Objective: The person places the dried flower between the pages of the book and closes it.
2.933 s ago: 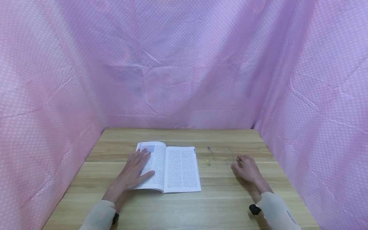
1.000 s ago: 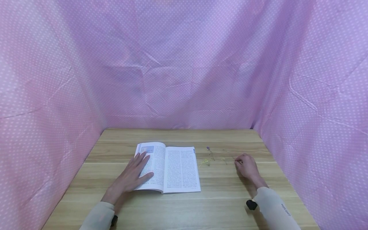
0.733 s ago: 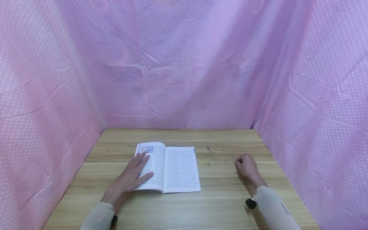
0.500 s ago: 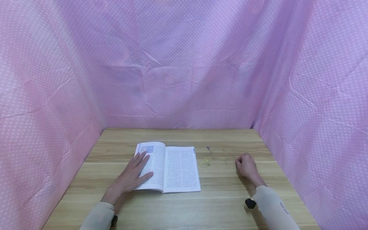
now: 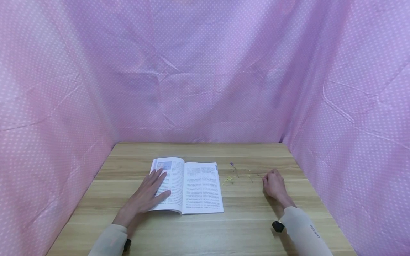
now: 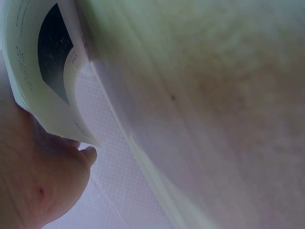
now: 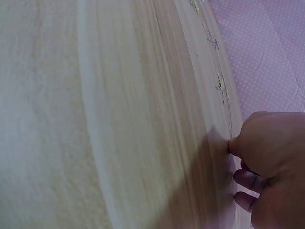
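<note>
An open book (image 5: pixel 202 188) lies on the wooden table, printed pages up. My left hand (image 5: pixel 148 193) rests on its left page with fingers spread and straight. In the left wrist view a curved page edge (image 6: pixel 71 125) rises beside that hand (image 6: pixel 45 176). To the right of the flowers, my right hand (image 5: pixel 274 185) pinches the end of a thin flower stem (image 7: pixel 230 114) low over the table, its fingers curled. Its small yellow-green flower head (image 7: pixel 220 86) points away from the hand. Between book and hand lie a purple flower (image 5: pixel 232 165) and a yellow flower sprig (image 5: pixel 229 180).
Another small yellowish sprig (image 5: pixel 249 177) lies close to the right hand's stem. The wooden table (image 5: pixel 205 234) is bounded at the back and sides by a pink dotted cloth (image 5: pixel 205 106). Dark devices sit at both wrists.
The right hand's fingers have closed on the stem, which has swung from lengthwise to pointing left. That hand has shifted slightly back and right. My left hand and the book stay put.
</note>
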`<act>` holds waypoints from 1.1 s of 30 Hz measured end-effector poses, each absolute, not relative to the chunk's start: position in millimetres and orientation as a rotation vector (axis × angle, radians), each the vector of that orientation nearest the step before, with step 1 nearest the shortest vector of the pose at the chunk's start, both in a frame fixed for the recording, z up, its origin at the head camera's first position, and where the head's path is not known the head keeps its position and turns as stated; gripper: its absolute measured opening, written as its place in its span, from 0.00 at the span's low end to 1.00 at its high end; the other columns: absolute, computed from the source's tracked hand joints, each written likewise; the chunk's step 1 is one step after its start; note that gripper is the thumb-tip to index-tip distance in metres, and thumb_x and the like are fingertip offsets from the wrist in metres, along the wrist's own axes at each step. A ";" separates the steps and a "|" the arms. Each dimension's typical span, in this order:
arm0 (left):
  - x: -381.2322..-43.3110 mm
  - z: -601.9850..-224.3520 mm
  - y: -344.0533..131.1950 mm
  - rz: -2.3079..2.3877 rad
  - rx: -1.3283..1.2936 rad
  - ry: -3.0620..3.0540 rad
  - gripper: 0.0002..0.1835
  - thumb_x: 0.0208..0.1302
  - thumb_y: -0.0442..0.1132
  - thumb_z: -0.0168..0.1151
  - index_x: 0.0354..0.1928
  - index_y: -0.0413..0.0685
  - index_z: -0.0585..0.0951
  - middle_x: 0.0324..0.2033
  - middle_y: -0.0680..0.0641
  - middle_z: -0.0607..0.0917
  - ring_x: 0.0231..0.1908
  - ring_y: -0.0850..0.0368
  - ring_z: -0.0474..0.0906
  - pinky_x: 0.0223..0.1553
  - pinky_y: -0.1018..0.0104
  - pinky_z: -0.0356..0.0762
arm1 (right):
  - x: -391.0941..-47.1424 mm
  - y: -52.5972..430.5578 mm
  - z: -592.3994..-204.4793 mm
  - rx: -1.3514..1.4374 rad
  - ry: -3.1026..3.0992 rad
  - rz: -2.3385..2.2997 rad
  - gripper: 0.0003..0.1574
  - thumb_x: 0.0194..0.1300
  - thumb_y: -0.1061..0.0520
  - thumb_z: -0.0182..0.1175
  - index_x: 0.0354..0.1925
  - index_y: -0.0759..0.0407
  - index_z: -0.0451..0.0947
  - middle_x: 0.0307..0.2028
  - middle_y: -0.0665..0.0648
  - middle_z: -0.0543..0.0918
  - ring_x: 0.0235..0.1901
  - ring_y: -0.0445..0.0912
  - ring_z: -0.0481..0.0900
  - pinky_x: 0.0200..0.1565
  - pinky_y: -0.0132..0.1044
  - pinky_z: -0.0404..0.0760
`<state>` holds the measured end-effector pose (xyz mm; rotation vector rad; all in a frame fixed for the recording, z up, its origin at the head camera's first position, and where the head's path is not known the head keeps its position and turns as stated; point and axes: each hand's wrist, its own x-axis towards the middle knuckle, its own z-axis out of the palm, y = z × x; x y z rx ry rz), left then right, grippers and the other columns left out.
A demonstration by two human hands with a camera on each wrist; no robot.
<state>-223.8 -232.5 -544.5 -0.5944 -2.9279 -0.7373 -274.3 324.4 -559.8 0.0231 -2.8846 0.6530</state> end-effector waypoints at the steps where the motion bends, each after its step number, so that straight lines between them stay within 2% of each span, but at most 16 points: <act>1: -223.8 -544.6 -232.6 -0.736 -0.596 -2.927 0.47 0.83 0.64 0.60 0.90 0.44 0.61 0.91 0.36 0.56 0.91 0.27 0.48 0.89 0.24 0.47 | -274.0 324.0 -559.8 0.029 -2.882 0.639 0.11 0.75 0.66 0.62 0.38 0.70 0.89 0.50 0.74 0.82 0.54 0.69 0.83 0.64 0.70 0.82; 9: -224.1 -546.0 -233.2 -0.737 -0.596 -2.926 0.47 0.83 0.63 0.60 0.90 0.44 0.61 0.91 0.36 0.56 0.91 0.27 0.48 0.89 0.24 0.47 | -273.5 321.4 -560.5 0.032 -2.847 0.601 0.12 0.72 0.66 0.57 0.33 0.68 0.85 0.51 0.73 0.80 0.52 0.72 0.84 0.57 0.71 0.83; 17: -224.1 -545.3 -233.5 -0.736 -0.596 -2.928 0.47 0.83 0.64 0.60 0.90 0.45 0.61 0.91 0.36 0.56 0.91 0.27 0.48 0.89 0.23 0.47 | -273.1 328.9 -566.8 0.123 -2.820 0.523 0.11 0.68 0.66 0.55 0.28 0.66 0.80 0.41 0.71 0.79 0.43 0.68 0.79 0.48 0.72 0.79; 23: -223.9 -544.0 -233.1 -0.739 -0.594 -2.929 0.47 0.83 0.64 0.60 0.90 0.44 0.61 0.91 0.36 0.56 0.91 0.26 0.47 0.89 0.23 0.46 | -275.5 334.9 -567.3 0.107 -2.879 0.544 0.15 0.73 0.63 0.53 0.26 0.58 0.75 0.40 0.69 0.81 0.44 0.67 0.80 0.51 0.73 0.79; 29: -223.9 -545.0 -232.6 -0.701 -0.585 -2.922 0.47 0.83 0.64 0.60 0.90 0.44 0.61 0.91 0.36 0.57 0.91 0.27 0.49 0.89 0.25 0.49 | -272.6 331.2 -558.3 0.032 -2.950 0.562 0.15 0.81 0.62 0.53 0.34 0.64 0.77 0.43 0.72 0.83 0.49 0.70 0.82 0.56 0.72 0.79; 33: -223.5 -545.4 -232.2 -0.701 -0.581 -2.926 0.47 0.82 0.64 0.60 0.90 0.44 0.61 0.91 0.36 0.57 0.91 0.27 0.49 0.89 0.25 0.49 | -272.0 332.0 -556.8 0.031 -2.950 0.575 0.14 0.81 0.61 0.52 0.35 0.64 0.77 0.43 0.71 0.84 0.51 0.70 0.83 0.57 0.73 0.80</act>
